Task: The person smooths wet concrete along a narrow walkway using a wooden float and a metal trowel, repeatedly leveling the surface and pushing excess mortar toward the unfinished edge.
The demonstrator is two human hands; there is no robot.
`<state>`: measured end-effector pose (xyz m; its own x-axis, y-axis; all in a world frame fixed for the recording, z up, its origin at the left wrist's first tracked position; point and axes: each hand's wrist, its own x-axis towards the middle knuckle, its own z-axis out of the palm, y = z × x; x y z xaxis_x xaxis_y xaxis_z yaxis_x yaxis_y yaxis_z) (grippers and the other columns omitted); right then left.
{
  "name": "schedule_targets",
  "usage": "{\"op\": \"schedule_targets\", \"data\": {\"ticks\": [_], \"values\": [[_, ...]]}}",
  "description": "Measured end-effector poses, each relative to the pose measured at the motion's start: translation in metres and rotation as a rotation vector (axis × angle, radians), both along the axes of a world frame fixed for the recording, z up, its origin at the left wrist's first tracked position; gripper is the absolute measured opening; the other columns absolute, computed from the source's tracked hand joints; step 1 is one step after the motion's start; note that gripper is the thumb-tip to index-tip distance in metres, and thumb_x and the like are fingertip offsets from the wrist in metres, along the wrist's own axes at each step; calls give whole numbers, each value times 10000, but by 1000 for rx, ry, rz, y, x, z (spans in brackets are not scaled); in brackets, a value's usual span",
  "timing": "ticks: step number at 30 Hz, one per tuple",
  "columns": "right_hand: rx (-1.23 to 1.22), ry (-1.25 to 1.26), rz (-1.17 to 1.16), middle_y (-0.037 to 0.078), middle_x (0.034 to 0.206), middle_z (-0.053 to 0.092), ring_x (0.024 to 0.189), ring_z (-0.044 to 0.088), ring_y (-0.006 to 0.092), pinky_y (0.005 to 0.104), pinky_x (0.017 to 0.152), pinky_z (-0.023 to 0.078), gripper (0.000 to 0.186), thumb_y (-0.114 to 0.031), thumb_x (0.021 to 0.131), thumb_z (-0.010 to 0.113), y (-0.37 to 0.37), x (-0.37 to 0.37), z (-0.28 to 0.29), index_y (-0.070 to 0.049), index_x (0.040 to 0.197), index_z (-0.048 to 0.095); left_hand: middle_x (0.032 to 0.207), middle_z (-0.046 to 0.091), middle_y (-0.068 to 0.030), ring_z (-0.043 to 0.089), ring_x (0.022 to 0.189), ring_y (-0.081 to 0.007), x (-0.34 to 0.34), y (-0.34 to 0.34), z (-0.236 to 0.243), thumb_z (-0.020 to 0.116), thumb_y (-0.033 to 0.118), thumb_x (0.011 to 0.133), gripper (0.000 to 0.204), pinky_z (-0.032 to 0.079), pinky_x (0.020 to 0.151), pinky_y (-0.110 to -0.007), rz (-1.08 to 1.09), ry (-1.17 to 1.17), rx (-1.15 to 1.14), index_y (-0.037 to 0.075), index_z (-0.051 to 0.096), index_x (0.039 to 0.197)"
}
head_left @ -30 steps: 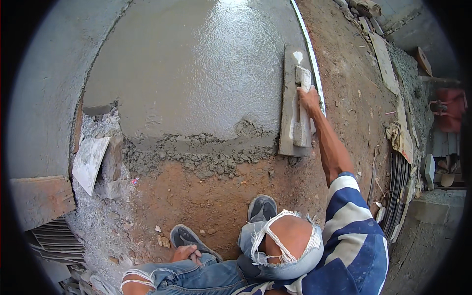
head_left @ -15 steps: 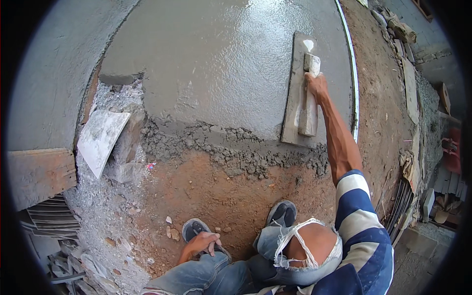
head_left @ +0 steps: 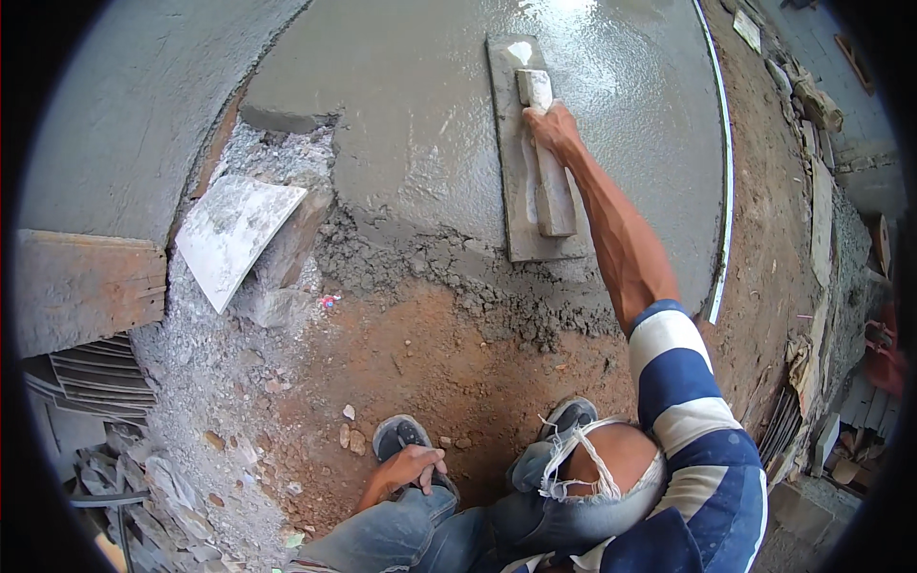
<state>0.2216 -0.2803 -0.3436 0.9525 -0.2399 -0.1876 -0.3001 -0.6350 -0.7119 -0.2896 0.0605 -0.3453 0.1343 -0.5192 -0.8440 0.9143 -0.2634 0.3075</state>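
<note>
My right hand [head_left: 554,129] grips the pale, cement-crusted handle of a concrete float [head_left: 516,205]. The float's long flat blade lies on the wet grey concrete [head_left: 411,105], its near end close to the slab's rough front edge. My right arm is stretched far forward in a striped sleeve. Low in the view, my left hand [head_left: 411,468] rests by my left knee, above my shoe. Its fingers are curled together, and nothing shows in them.
Crumbly mortar [head_left: 458,277] lines the slab's near edge, with reddish soil [head_left: 411,344] before my feet. A white tile piece [head_left: 234,234] leans on a stone block at left, near a wooden board [head_left: 91,286]. A thin white strip [head_left: 726,172] borders the slab's right side.
My right hand has slid the float leftward across the wet concrete, away from the white strip. The whole view has shifted a little. My left hand stays by the knee.
</note>
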Motion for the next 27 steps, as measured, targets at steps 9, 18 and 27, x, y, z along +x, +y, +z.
{"op": "schedule_targets", "data": {"ticks": [9,18,27], "values": [[-61,22,268,339,1103,613,1030,623,447,468,883,500,619,-364,811,662,98,-5,12,141,1145,528,503,528,-77,607,490,-212,1,0,5,483,356,984,464,480,556,-300,37,-35,-11,-68,644,890],[-171,-189,787,319,770,614,735,627,489,524,679,509,379,-258,901,548,152,-86,6,73,1039,428,517,500,-67,594,494,-208,-1,-2,7,484,362,985,458,482,537,-304,57,13,6,-59,643,899],[-263,-62,568,343,986,630,962,627,477,511,839,516,494,-305,879,571,142,-22,16,101,1139,464,528,496,-62,589,497,-206,1,-1,9,472,350,994,451,505,538,-319,115,11,5,-58,632,889]]}}
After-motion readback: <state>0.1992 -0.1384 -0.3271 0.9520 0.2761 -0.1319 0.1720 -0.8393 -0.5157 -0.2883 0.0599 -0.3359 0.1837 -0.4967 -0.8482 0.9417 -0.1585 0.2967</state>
